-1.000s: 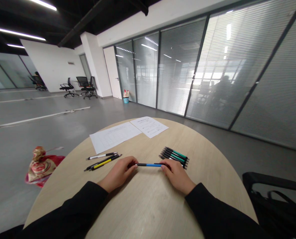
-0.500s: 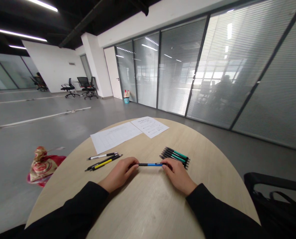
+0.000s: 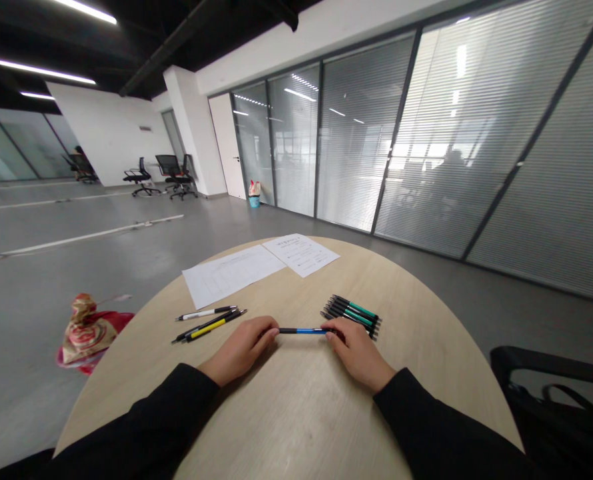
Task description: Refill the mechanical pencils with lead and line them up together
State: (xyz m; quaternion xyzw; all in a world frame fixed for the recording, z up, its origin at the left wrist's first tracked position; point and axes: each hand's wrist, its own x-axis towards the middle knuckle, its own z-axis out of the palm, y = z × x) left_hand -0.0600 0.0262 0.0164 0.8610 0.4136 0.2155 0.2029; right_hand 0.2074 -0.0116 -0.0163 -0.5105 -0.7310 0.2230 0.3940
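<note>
A blue-and-black pen (image 3: pixel 301 331) lies level between my hands, just over or on the wooden tabletop; whether it touches the wood I cannot tell. My left hand (image 3: pixel 242 350) pinches its black end between thumb and fingers. At the blue end, near the clip, my right hand (image 3: pixel 359 353) is closed on it and hides the tip. Just beyond my right hand rests a row of several black and green pens (image 3: pixel 354 312). To the left of my left hand are a yellow-and-black pen (image 3: pixel 216 325), a dark pen beside it, and a white-and-black pen (image 3: pixel 205 313).
Two printed sheets of paper (image 3: pixel 234 272) lie at the far side of the round table (image 3: pixel 296 427). A black chair (image 3: pixel 551 373) stands close on the right. On the floor at left sits a red and tan bag (image 3: pixel 84 333). A glass partition runs behind.
The blue-and-black pen seems to have rolled slightly in my fingers, its clip showing less than before. Both hands keep their places and their hold.
</note>
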